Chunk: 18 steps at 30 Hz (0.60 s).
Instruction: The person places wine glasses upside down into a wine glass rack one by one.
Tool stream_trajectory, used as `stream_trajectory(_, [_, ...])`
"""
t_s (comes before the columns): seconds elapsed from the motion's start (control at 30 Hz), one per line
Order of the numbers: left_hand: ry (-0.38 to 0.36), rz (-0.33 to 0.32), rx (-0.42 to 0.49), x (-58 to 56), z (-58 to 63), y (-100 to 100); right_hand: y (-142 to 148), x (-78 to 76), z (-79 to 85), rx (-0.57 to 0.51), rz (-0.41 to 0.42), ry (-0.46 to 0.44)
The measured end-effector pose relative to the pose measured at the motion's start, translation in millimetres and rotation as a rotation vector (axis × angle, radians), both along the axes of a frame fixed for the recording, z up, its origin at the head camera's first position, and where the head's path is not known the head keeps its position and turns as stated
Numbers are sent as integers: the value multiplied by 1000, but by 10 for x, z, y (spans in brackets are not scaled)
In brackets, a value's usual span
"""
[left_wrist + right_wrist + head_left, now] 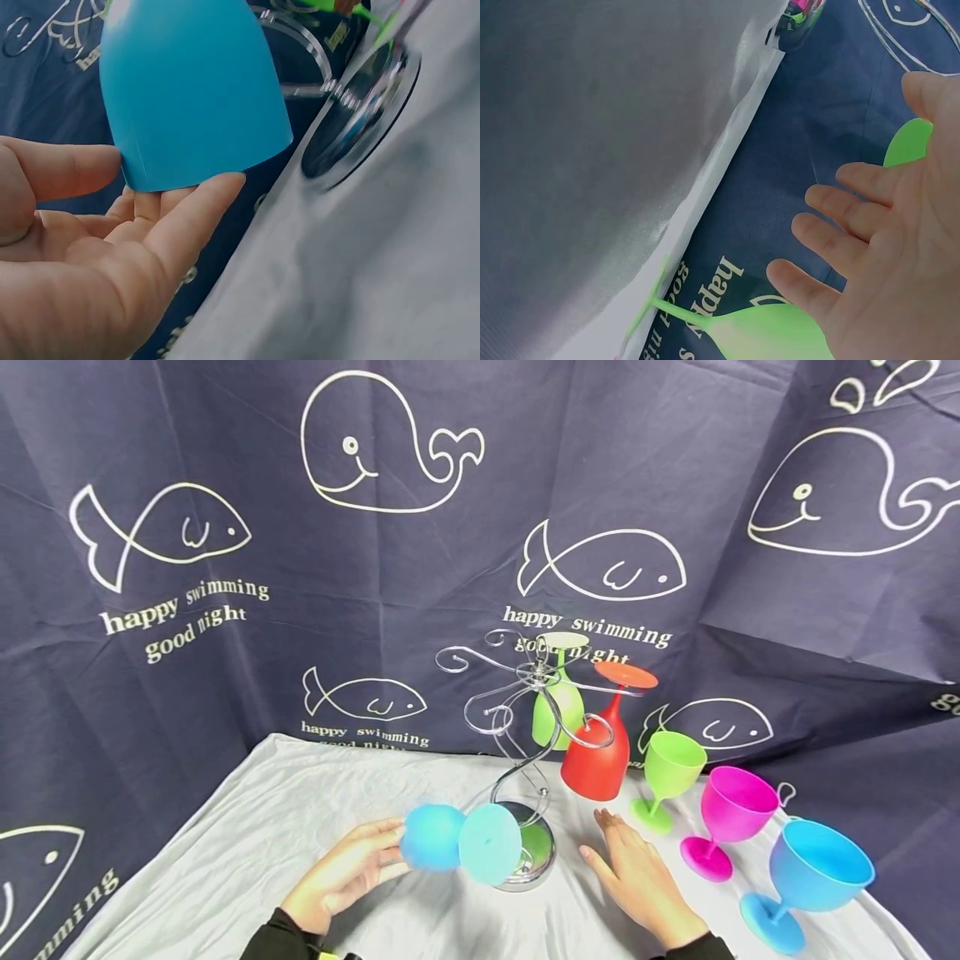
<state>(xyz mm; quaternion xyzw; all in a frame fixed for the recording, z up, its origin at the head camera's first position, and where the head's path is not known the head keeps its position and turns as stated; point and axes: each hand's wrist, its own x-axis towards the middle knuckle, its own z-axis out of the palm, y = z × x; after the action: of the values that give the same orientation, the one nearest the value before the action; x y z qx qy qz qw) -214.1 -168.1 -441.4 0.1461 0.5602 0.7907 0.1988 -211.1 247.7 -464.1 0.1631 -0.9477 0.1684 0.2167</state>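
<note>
My left hand [351, 870] pinches a blue goblet [432, 837] by the bowl near its rim. The goblet is tilted, its round foot towards the metal stand's base. In the left wrist view the thumb and fingers grip the blue bowl [191, 97] at its rim end. The chrome stand [557, 718] has curled wire arms; a red goblet [600, 760] and a green goblet [557, 710] hang upside down from it. Fingers spread, my right hand [637, 881] is held below the red goblet and grips nothing; in the right wrist view its palm [907, 247] shows.
On the right, a green goblet [673, 764], a magenta goblet [738, 804] and another blue goblet [817, 864] stand upright in a row. The stand's round base [543, 860] rests on a white cloth [247, 835]. A dark printed curtain [420, 577] hangs behind.
</note>
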Motion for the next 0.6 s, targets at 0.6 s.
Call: stream_trajectory(0.6, [-95,-191,184,90,-97,397,-15,1,-23,15,45,51])
